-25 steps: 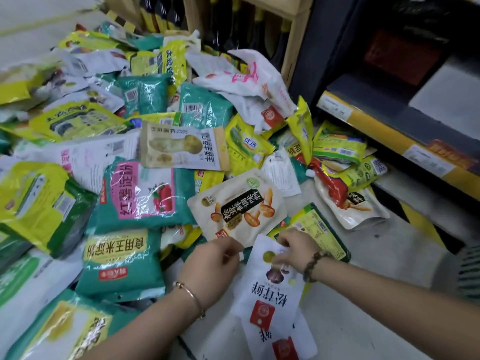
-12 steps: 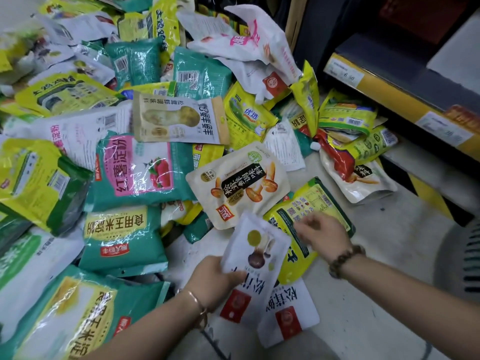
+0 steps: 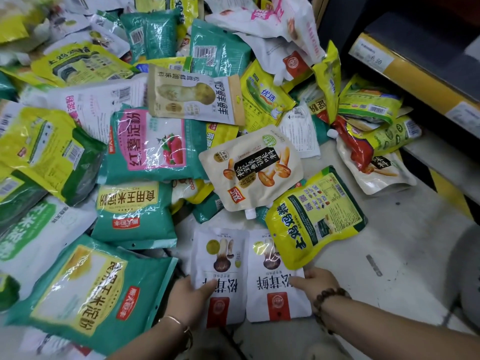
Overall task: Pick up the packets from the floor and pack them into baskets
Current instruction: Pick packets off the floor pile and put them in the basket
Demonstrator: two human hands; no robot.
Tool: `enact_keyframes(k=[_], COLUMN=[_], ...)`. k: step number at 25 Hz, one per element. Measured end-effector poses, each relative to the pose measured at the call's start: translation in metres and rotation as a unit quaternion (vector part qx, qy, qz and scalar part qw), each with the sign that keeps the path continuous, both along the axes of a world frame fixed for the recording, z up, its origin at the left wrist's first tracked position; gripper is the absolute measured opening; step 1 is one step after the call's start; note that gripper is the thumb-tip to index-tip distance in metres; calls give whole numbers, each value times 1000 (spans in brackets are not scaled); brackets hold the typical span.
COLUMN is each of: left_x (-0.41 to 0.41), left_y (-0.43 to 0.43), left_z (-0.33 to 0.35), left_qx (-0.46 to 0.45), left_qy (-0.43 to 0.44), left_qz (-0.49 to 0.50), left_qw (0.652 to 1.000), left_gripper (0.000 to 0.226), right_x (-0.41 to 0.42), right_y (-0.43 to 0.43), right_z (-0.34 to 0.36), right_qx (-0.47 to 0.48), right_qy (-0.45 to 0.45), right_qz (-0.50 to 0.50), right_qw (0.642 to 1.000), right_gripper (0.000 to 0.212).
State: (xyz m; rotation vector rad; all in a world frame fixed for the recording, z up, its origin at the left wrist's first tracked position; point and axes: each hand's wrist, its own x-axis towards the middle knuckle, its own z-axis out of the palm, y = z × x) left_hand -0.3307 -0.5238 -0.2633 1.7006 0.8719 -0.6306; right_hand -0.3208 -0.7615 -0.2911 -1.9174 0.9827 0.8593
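While the left hand [image 3: 191,294] pinches one flat white mushroom-printed plastic pouch [image 3: 220,266], the right hand [image 3: 315,281] pinches its twin pouch [image 3: 272,294] just right of it, both low at the near grey floor [image 3: 389,255]. I judge this the picking step; next comes stacking both and finding a basket, which is not visible.

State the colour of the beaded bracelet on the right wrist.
The bracelet is dark brown, shown best in the head view.
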Motion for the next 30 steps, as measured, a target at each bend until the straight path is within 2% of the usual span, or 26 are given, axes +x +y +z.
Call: enact_keyframes(k=[3,6,8,11,13,16,18,19,20,22,23,26,28,30], left_x=[4,6,2,-2,1,3,5,7,9,14,15,17,18,20], left_y=[8,15,9,-4,-8,-13,-14,-14,-13,-9,-9,-12,-13,-12], left_z=[2,0,-1,3,6,10,12,13,13,14,13,16,19,20], left_qx=[-5,-21,-52,-120,-133,-170,-187,-199,-206,-221,-226,-234,-241,-246], left_qy=[-27,-26,-13,8,16,31,31,31,34,42,47,64,67,70], left_qz=[19,17,-6,16,-5,-26,-2,7,10,2,-7,-16,-17,-21], left_qw=[999,999,999,993,991,985,982,980,978,974,973,970,968,967], left_gripper=[21,14,10,13,24,26,39,43,46,46,43,42,42,43], right_x=[-8,-12,-13,-22,-25,-19,-4,10,29,79,106,162,174,179], right_y=[1,-2,-2,11,24,38,33,24,11,-22,-36,-57,-55,-54], right_z=[-5,6,11,19,28,39,43,45,48,55,59,54,43,35], right_qx=[85,223,260,220,195,180,148,113,67,-35,-84,-199,-225,-248], right_qy=[-25,-12,-22,-58,-68,-78,-89,-123,-183,-299,-310,-178,-123,-105], right_qz=[-95,-192,-203,-140,-76,10,111,166,209,293,352,542,631,656], right_qw=[992,956,944,964,976,981,979,972,958,907,879,797,732,705], right_gripper=[19,11,8,15,19,17,21,19,17,15,29,87,103,105])
